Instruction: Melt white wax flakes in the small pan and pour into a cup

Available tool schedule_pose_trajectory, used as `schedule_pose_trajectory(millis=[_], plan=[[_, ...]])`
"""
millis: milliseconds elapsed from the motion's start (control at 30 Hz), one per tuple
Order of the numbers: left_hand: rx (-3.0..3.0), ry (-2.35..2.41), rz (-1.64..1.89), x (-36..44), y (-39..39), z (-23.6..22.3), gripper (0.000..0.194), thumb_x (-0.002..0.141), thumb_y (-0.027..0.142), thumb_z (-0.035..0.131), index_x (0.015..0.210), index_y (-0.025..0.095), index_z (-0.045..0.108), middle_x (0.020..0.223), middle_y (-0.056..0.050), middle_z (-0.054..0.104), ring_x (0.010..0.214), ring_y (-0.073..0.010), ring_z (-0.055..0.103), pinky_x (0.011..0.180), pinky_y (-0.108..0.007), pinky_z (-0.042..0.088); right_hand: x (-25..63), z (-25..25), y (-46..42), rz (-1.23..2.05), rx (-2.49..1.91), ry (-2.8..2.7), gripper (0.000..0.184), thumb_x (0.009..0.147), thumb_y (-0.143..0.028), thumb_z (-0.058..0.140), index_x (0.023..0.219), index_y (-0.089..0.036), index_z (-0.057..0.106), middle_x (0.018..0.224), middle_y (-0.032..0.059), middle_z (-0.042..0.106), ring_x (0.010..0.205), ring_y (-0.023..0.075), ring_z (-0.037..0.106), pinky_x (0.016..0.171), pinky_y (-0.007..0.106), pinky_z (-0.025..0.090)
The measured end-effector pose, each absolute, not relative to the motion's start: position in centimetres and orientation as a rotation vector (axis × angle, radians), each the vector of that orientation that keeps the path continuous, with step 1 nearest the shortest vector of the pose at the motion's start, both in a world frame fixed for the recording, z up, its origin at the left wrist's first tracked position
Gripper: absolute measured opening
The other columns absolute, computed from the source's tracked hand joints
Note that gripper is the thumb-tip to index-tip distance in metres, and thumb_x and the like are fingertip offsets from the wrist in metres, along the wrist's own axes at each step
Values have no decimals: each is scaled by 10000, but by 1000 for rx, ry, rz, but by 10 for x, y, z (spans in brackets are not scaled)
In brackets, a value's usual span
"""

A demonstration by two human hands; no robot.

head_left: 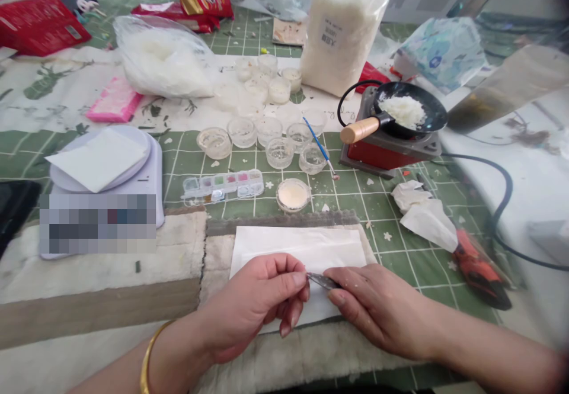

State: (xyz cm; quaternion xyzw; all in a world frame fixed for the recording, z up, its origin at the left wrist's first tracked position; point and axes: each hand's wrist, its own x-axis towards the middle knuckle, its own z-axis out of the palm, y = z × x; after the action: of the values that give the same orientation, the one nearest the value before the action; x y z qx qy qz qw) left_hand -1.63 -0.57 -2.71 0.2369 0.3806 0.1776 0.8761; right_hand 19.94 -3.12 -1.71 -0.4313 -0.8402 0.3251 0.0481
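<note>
My left hand [271, 299], with a gold bangle at its wrist, is closed in a pinch. Whatever sits between its thumb and forefinger is too small to make out. My right hand [377, 305] grips a dark grey metal tool with a narrow tip [323, 280], most of it hidden by the fingers. That tip meets the pinched fingertips of my left hand. Beneath both hands lies a white paper sheet [297, 243] on a beige cloth mat [306, 352]. Just beyond the paper stands a small clear cup filled with cream-coloured wax [293, 195].
Several clear cups [242, 131] stand behind, with a blue brush [316, 140] leaning there. A compartment box [224, 185] and a scale [153, 151] are left. Right are a pan of white flakes [403, 112] on a burner [391, 160], crumpled tissue [427, 219] and an orange-black tool [480, 269].
</note>
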Motion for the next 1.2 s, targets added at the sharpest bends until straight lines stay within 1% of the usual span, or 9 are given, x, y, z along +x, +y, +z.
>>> schedule_pose_trajectory(millis=[233, 333, 533, 700, 800, 933, 1200], plan=[[478, 795, 379, -16, -5, -25, 218, 854, 316, 675, 788, 133, 577, 710, -5, 590, 516, -67, 501, 451, -181, 371, 199, -18, -32, 927, -1272, -2596, 282, 994, -279, 323, 966, -141, 567, 745, 64, 685, 621, 197, 658, 550, 277, 417], [468, 797, 381, -16, -5, -26, 204, 856, 300, 670, 788, 130, 580, 710, -6, 590, 513, -68, 503, 449, -183, 370, 197, -21, -33, 815, -1253, -2615, 291, 1002, -281, 311, 956, -137, 560, 726, 61, 676, 596, 191, 653, 531, 272, 416], [452, 809, 393, -15, -5, -27, 201, 850, 295, 673, 785, 123, 592, 719, -12, 591, 504, -68, 500, 447, -190, 371, 192, -26, -37, 546, -1236, -2655, 406, 1027, -299, 191, 928, -123, 544, 734, 89, 690, 562, 205, 667, 478, 287, 424], [465, 805, 405, -15, -5, -26, 195, 851, 288, 668, 777, 125, 592, 727, -11, 590, 507, -65, 499, 455, -189, 374, 190, -29, -39, 406, -1243, -2684, 393, 1026, -277, 186, 946, -124, 539, 731, 91, 691, 527, 201, 653, 455, 285, 397], [470, 804, 406, -15, -5, -26, 192, 842, 286, 676, 772, 129, 591, 725, -10, 588, 509, -68, 502, 451, -190, 369, 191, -31, -41, 395, -1268, -2684, 356, 1023, -275, 221, 965, -125, 539, 739, 92, 692, 514, 194, 639, 454, 281, 374], [494, 799, 413, -15, -5, -27, 193, 834, 288, 683, 773, 129, 592, 730, -10, 588, 508, -68, 496, 452, -195, 362, 191, -31, -42, 426, -1301, -2672, 351, 1022, -285, 237, 951, -127, 542, 704, 82, 686, 503, 193, 631, 454, 278, 356], [521, 808, 418, -15, -4, -26, 213, 807, 289, 706, 753, 126, 581, 722, -10, 583, 508, -70, 496, 467, -205, 359, 190, -31, -42, 382, -1337, -2684, 399, 1025, -307, 218, 939, -122, 561, 670, 84, 689, 524, 206, 653, 472, 281, 383]])
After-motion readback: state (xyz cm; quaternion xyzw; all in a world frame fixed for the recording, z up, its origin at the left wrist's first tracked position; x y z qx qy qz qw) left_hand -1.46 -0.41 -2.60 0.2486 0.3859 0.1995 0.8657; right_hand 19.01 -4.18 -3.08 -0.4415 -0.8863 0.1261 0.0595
